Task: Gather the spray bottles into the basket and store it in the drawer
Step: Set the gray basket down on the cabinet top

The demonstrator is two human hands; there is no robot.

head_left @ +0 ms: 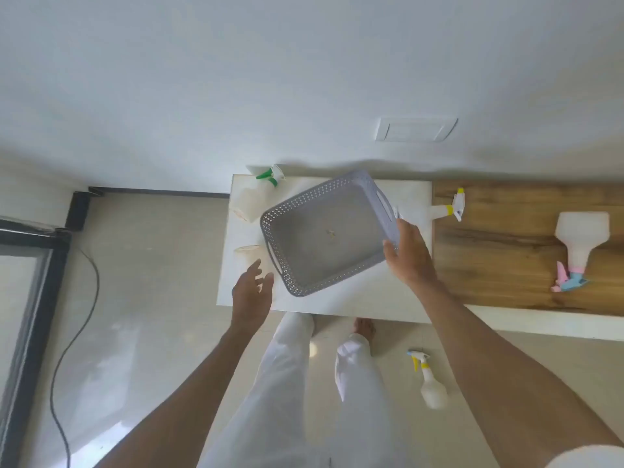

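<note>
An empty grey perforated basket (324,231) lies at an angle on the white cabinet top (354,298). My right hand (408,255) grips its right corner. My left hand (251,292) hovers open just left of the basket, over a clear bottle (248,255) lying there. A green-trigger spray bottle (260,194) lies at the back left. A yellow-trigger bottle (445,209) lies right of the basket. A wide white bottle with a pink and blue trigger (579,248) rests on the wooden top (499,258). Another yellow-trigger bottle (429,380) lies on the floor.
White wall behind the cabinet with a switch plate (415,130). My legs in white trousers (290,383) stand before the cabinet. A black cable (71,336) runs over the tiled floor at the left, beside a dark-framed glass panel (27,298).
</note>
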